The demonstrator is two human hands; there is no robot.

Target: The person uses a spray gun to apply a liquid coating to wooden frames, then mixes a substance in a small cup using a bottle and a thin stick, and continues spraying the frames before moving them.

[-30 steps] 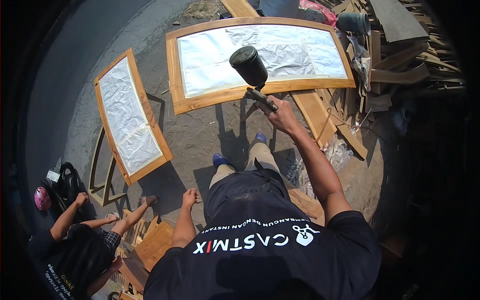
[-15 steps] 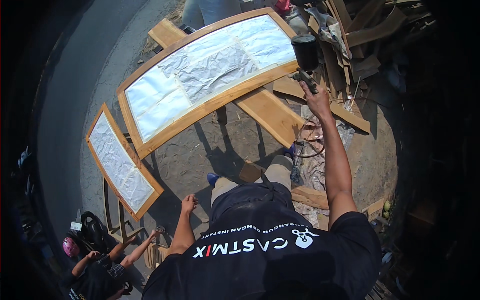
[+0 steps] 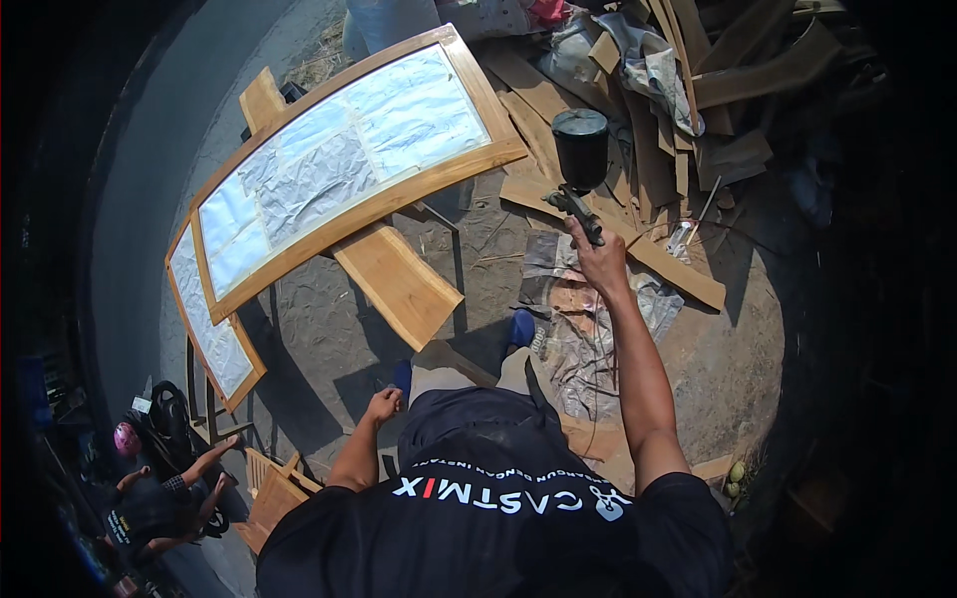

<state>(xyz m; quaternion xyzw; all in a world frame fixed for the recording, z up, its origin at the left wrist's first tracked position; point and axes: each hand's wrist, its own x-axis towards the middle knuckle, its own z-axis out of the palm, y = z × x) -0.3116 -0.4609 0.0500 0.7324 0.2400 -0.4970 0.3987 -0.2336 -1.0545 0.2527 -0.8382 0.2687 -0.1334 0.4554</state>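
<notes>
My right hand (image 3: 601,261) is wrapped round the grip of a spray gun (image 3: 575,211), held out ahead of me over the ground. A dark, lidded cup (image 3: 581,154) sits on top of the gun. Low beside my left thigh, my left hand (image 3: 384,405) has its fingers curled in, and nothing shows in them. To the left of the gun lies a large curved wooden frame (image 3: 369,215), its panel covered with crinkled white paper (image 3: 319,164). A smaller frame (image 3: 249,375), papered the same way, stands partly behind its left end.
A wooden plank (image 3: 399,284) sticks out from under the large frame toward me. Scrap boards (image 3: 658,149) pile up at the far right. Stained sheeting (image 3: 568,319) covers ground below the gun. Another person (image 3: 150,503) is at the lower left, near a pink helmet (image 3: 127,439).
The view has shifted, so the frames now appear farther left. My right hand and the spray gun have moved away from the large frame's right corner. The left hand stays low.
</notes>
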